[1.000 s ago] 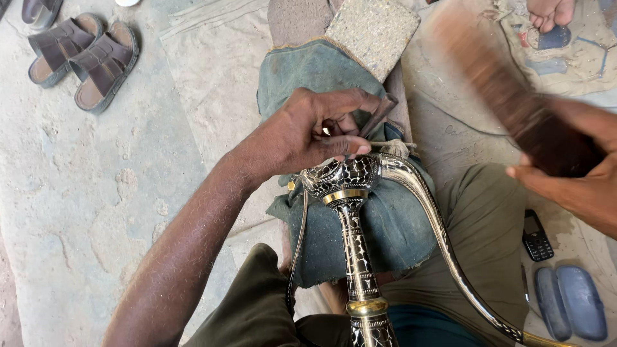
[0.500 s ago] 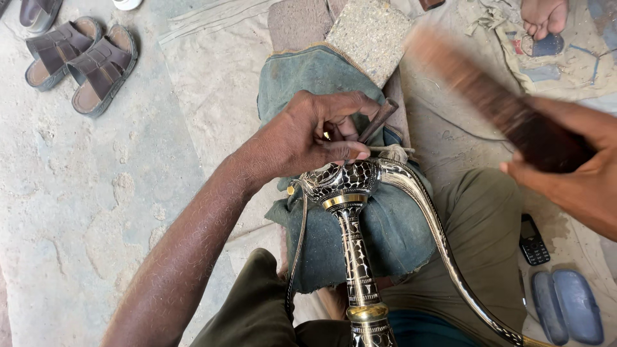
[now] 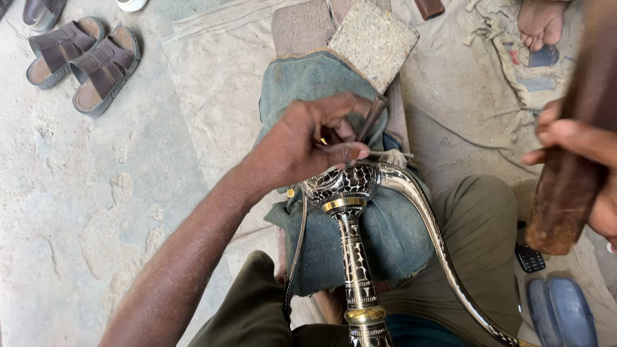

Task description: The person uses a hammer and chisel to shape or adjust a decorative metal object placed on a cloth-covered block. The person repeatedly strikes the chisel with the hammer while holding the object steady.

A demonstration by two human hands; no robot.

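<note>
Your left hand (image 3: 308, 144): grip closed on a thin metal tool (image 3: 371, 119), apparently a punch, tip at the patterned metal vessel (image 3: 340, 186) just below it, resting on blue cloth (image 3: 385, 238). Your right hand (image 3: 578, 160): grip closed around a wooden mallet (image 3: 572, 173), well apart.

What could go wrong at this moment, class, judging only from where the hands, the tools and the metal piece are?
The wooden mallet in the right hand is raised; a mistimed blow might hit the left hand, whose fingers pinch the thin chisel close to the engraved metal vessel. The vessel rests only on a cloth pad over the lap, so it could perhaps roll and spoil the pattern.
</note>
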